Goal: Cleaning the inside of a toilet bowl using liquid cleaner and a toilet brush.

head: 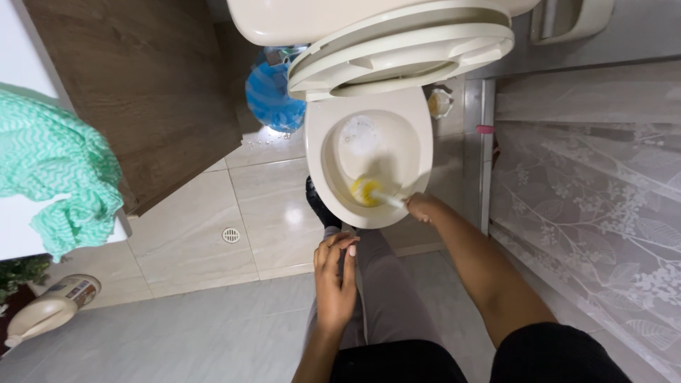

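One yellow-headed white-handled toilet brush point(376, 193) scrubs one cream ceramic toilet bowl point(369, 152).
Right hand point(423, 207): grip closed round the handle; left hand point(335, 278): loosely open, empty, resting on the thigh.

Home bathroom — toilet point(369, 152), tiled floor point(213, 312)

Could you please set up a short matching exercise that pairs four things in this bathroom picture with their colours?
Things:
1. brush head
2. cloth
3. bag
4. toilet seat

Colours:
A. blue
B. cream
C. yellow
D. green

Pairs: 1-C, 2-D, 3-A, 4-B. The right hand holds the brush handle at the bowl's rim.
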